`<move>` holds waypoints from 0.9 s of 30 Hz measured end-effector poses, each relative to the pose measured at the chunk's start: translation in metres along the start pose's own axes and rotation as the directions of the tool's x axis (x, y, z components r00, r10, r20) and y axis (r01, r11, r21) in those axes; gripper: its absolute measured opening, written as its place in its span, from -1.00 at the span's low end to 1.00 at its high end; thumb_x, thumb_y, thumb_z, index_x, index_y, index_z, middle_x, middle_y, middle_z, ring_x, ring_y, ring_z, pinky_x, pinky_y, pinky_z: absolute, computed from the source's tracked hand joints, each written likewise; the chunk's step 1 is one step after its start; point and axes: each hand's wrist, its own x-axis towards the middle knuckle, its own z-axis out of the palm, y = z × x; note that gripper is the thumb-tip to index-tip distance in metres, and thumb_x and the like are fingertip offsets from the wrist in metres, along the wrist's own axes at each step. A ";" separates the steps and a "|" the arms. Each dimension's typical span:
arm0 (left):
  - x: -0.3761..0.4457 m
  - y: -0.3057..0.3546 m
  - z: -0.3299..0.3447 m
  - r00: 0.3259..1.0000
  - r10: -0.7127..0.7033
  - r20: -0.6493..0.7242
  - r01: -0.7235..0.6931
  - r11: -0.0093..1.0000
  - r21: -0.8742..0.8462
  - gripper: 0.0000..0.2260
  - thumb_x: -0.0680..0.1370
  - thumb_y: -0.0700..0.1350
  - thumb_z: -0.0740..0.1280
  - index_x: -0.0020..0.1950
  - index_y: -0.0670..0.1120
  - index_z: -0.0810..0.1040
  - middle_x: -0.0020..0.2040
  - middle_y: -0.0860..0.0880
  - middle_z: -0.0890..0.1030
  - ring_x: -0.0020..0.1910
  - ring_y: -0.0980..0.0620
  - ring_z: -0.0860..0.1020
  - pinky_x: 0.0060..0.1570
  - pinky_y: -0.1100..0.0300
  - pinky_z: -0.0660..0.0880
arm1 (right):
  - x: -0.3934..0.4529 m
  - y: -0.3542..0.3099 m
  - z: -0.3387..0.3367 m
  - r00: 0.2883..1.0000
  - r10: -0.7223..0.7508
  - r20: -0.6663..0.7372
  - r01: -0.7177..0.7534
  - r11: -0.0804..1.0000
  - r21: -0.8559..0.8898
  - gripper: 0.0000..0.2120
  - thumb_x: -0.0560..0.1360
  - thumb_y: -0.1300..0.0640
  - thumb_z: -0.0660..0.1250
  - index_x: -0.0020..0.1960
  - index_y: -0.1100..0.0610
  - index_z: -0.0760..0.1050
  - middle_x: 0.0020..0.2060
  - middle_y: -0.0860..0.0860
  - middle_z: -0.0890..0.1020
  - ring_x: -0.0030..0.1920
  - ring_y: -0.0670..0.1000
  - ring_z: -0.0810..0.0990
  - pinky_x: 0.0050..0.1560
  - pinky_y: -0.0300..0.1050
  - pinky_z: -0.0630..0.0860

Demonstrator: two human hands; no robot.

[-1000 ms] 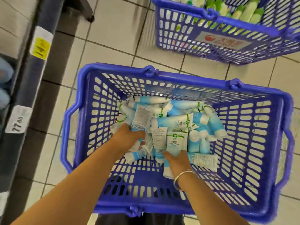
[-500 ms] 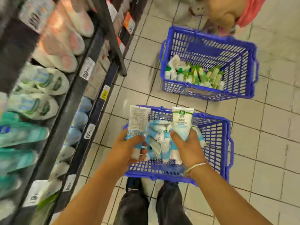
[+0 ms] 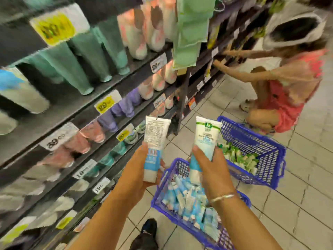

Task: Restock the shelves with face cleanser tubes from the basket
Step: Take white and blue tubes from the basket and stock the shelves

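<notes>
My left hand (image 3: pixel 138 170) grips a white and blue face cleanser tube (image 3: pixel 154 141), cap down, its printed back toward me. My right hand (image 3: pixel 211 170) grips a second tube (image 3: pixel 204 139) with its green-logo front facing me. Both tubes are held upright above the near blue basket (image 3: pixel 165 177), which lies on the floor and holds several more blue and white tubes (image 3: pixel 189 202). The dark shelves (image 3: pixel 75 105) with rows of tubes rise to my left.
A second blue basket (image 3: pixel 266 147) with green and white tubes stands further along the aisle. A person in a pink top (image 3: pixel 288 98) crouches beside it, reaching into the shelves. Price tags line the shelf edges. My shoe (image 3: pixel 147 230) is on the tiled floor.
Both hands have lifted a tube each out of the basket and raised them. My view has swung up from the basket to the shelves and the aisle.
</notes>
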 end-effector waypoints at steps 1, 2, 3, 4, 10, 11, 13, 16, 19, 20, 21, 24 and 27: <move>-0.015 0.003 -0.001 0.999 0.002 -0.041 -0.005 0.998 -0.055 -0.57 0.48 0.21 0.11 -0.15 -0.12 0.54 -0.45 -0.05 0.60 -0.60 0.08 0.48 -0.60 0.31 0.41 | -0.010 -0.010 0.002 0.999 -0.026 0.041 0.026 1.000 -0.009 -0.87 0.48 0.16 0.34 0.01 0.09 0.45 -0.16 0.08 0.57 -0.25 -0.02 0.54 -0.28 -0.17 0.52; -0.031 0.006 -0.003 0.996 0.002 -0.085 -0.012 0.993 -0.118 -0.53 0.52 0.21 0.07 -0.14 -0.14 0.54 -0.46 -0.07 0.60 -0.61 0.07 0.48 -0.60 0.30 0.43 | -0.021 -0.019 0.005 0.996 -0.044 0.084 0.046 0.999 -0.023 -0.83 0.47 0.14 0.35 0.03 0.13 0.45 -0.17 0.09 0.57 -0.27 -0.03 0.55 -0.34 -0.21 0.52; -0.049 0.008 -0.006 0.992 0.005 -0.128 -0.029 0.983 -0.182 -0.53 0.54 0.21 0.06 -0.13 -0.15 0.55 -0.45 -0.09 0.61 -0.61 0.05 0.48 -0.60 0.28 0.45 | -0.032 -0.028 0.007 0.990 -0.052 0.129 0.056 0.998 -0.029 -0.81 0.47 0.13 0.35 0.04 0.14 0.44 -0.18 0.09 0.57 -0.29 -0.04 0.56 -0.39 -0.23 0.52; -0.067 0.012 -0.009 0.986 0.015 -0.166 -0.055 0.969 -0.241 -0.54 0.56 0.20 0.08 -0.11 -0.14 0.56 -0.43 -0.10 0.62 -0.61 0.04 0.49 -0.58 0.25 0.48 | -0.044 -0.037 0.010 0.982 -0.056 0.178 0.061 0.998 -0.022 -0.81 0.46 0.12 0.36 0.03 0.13 0.44 -0.21 0.08 0.58 -0.33 -0.05 0.57 -0.42 -0.23 0.51; -0.186 0.022 -0.034 0.919 0.162 -0.358 -0.303 0.873 -0.382 -0.64 0.56 0.14 0.16 -0.16 -0.09 0.59 -0.42 -0.09 0.62 -0.55 0.01 0.55 -0.50 0.09 0.57 | -0.119 -0.076 0.044 0.881 -0.101 0.463 0.102 0.995 0.024 -0.84 0.45 0.12 0.37 -0.02 0.09 0.43 -0.23 0.05 0.56 -0.38 -0.10 0.56 -0.45 -0.23 0.52; -0.204 0.024 -0.040 0.907 0.180 -0.381 -0.335 0.856 -0.393 -0.64 0.55 0.14 0.16 -0.16 -0.09 0.60 -0.42 -0.09 0.62 -0.54 0.01 0.56 -0.50 0.09 0.57 | -0.133 -0.079 0.052 0.856 -0.113 0.504 0.117 0.993 0.023 -0.85 0.45 0.12 0.36 -0.03 0.09 0.43 -0.21 0.06 0.57 -0.35 -0.07 0.56 -0.42 -0.21 0.53; -0.239 0.025 -0.053 0.879 0.215 -0.425 -0.401 0.817 -0.414 -0.64 0.53 0.14 0.19 -0.20 -0.08 0.61 -0.42 -0.08 0.61 -0.55 0.01 0.54 -0.51 0.12 0.56 | -0.163 -0.085 0.068 0.800 -0.129 0.587 0.149 0.989 0.014 -0.84 0.46 0.13 0.35 0.00 0.13 0.45 -0.18 0.10 0.56 -0.29 -0.01 0.55 -0.37 -0.17 0.52; -0.292 0.028 -0.075 0.828 0.269 -0.492 -0.493 0.767 -0.411 -0.71 0.42 0.15 0.28 -0.16 -0.06 0.60 -0.45 -0.04 0.58 -0.58 0.06 0.49 -0.54 0.22 0.51 | -0.210 -0.093 0.091 0.712 -0.155 0.685 0.200 0.980 0.014 -0.81 0.46 0.13 0.35 0.03 0.16 0.44 -0.21 0.07 0.57 -0.33 -0.09 0.56 -0.42 -0.29 0.50; -0.341 0.032 -0.097 0.782 0.336 -0.525 -0.574 0.717 -0.395 -0.62 0.34 0.11 0.32 0.03 -0.11 0.55 -0.36 -0.06 0.57 -0.58 0.08 0.46 -0.61 0.28 0.42 | -0.259 -0.099 0.112 0.622 -0.175 0.763 0.243 0.970 0.024 -0.86 0.46 0.11 0.34 -0.02 0.09 0.43 -0.22 0.04 0.57 -0.34 -0.11 0.55 -0.43 -0.32 0.49; -0.356 0.033 -0.104 0.758 0.349 -0.551 -0.598 0.709 -0.374 -0.63 0.37 0.10 0.32 0.04 -0.12 0.55 -0.32 -0.07 0.57 -0.58 0.08 0.45 -0.63 0.29 0.39 | -0.275 -0.100 0.118 0.593 -0.177 0.785 0.256 0.966 0.024 -0.86 0.46 0.11 0.35 -0.02 0.07 0.43 -0.22 0.03 0.57 -0.34 -0.11 0.55 -0.43 -0.32 0.49; -0.370 0.033 -0.113 0.734 0.359 -0.577 -0.622 0.697 -0.357 -0.67 0.42 0.11 0.30 0.02 -0.11 0.56 -0.32 -0.07 0.58 -0.57 0.08 0.45 -0.65 0.29 0.36 | -0.292 -0.101 0.124 0.566 -0.180 0.805 0.265 0.964 0.029 -0.87 0.46 0.10 0.35 -0.03 0.05 0.43 -0.22 0.03 0.57 -0.34 -0.10 0.55 -0.43 -0.30 0.50; -0.414 0.034 -0.144 0.690 0.395 -0.607 -0.676 0.650 -0.346 -0.61 0.55 0.17 0.13 -0.04 -0.11 0.56 -0.39 -0.07 0.62 -0.59 0.07 0.45 -0.66 0.36 0.31 | -0.343 -0.099 0.146 0.496 -0.182 0.849 0.271 0.961 0.048 -0.84 0.45 0.09 0.36 -0.01 0.04 0.43 -0.20 0.03 0.58 -0.32 -0.07 0.57 -0.41 -0.25 0.52; -0.464 0.030 -0.184 0.663 0.449 -0.599 -0.720 0.603 -0.344 -0.57 0.58 0.16 0.07 -0.03 -0.16 0.55 -0.37 -0.13 0.62 -0.60 0.05 0.44 -0.65 0.34 0.34 | -0.400 -0.095 0.172 0.438 -0.181 0.881 0.256 0.964 0.071 -0.79 0.45 0.09 0.35 0.06 0.07 0.44 -0.20 0.03 0.59 -0.35 -0.13 0.58 -0.42 -0.27 0.52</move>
